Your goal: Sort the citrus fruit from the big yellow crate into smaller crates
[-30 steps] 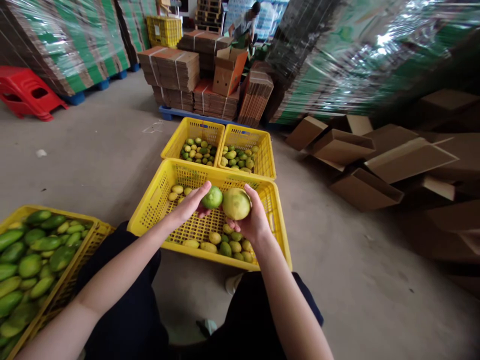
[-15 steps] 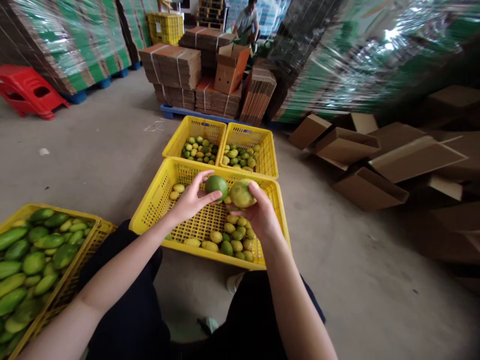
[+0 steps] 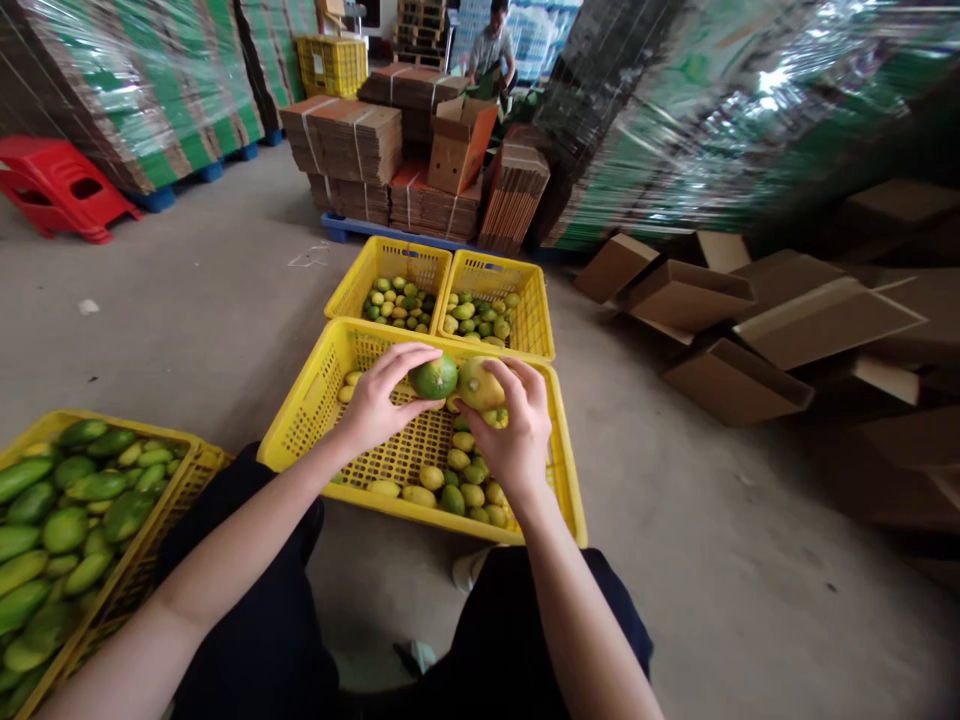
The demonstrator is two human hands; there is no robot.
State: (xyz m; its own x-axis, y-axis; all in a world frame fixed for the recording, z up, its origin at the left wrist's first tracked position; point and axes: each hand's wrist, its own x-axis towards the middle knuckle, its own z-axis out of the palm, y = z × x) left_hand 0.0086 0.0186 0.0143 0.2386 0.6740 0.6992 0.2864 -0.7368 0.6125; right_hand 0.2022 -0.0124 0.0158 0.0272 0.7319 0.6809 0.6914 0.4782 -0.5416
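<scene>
4 yel. crates [image 3: 300, 405] w/ loose fruit [image 3: 472, 494], L fingers [image 3: 397, 362] round grn fruit [image 3: 433, 378], R fingers [image 3: 521, 385] round yel. fruit [image 3: 477, 384]

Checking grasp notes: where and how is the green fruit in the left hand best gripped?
Probably across the rounded top and bottom of the green fruit, coming from the left, as the left hand does, since the yellowish fruit sits close on its right.

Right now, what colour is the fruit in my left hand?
The fruit in your left hand is mostly green, seen best in the head view.
</scene>
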